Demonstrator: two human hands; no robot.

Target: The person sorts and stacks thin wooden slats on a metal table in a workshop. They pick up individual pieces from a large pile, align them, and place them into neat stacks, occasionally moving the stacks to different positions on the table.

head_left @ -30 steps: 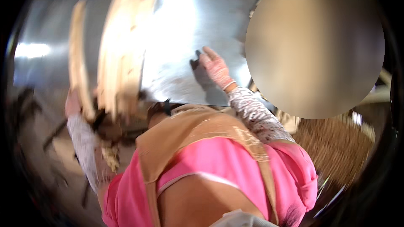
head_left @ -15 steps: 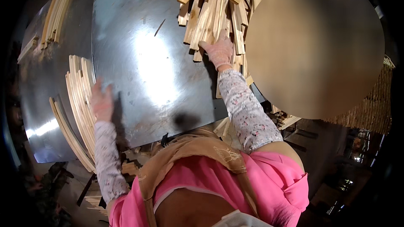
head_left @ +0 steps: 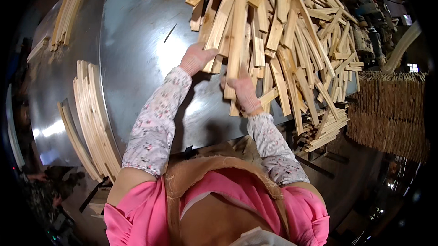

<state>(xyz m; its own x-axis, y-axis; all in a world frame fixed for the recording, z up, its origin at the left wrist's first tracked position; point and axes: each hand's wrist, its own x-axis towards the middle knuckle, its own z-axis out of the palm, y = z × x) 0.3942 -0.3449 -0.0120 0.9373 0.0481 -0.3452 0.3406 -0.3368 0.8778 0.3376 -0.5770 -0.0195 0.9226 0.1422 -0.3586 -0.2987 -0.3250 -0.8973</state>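
Both my hands wear pale pink gloves and work at the near edge of a big heap of wooden strips (head_left: 296,40). My right hand (head_left: 245,91) is closed around the near end of a long pale wooden strip (head_left: 237,36), which points away from me. To its left, my left hand (head_left: 196,59) has its thumb laid over the near end of another wooden strip (head_left: 222,18) and is closed on it; its other fingers are partly hidden. More strips lie under and beside these two.
The heap rests on a grey metal table (head_left: 137,63) with a thin dark sliver (head_left: 170,33) on it. Leftward, a second metal surface carries a row of long strips (head_left: 91,113) and another bundle (head_left: 68,13). Stacked wood (head_left: 388,113) stands at the right, near machinery (head_left: 372,40).
My left hand has come right from the row of strips to the heap. My right hand has drawn nearer to me, gripping a strip. A blurred round shape over the right side is gone.
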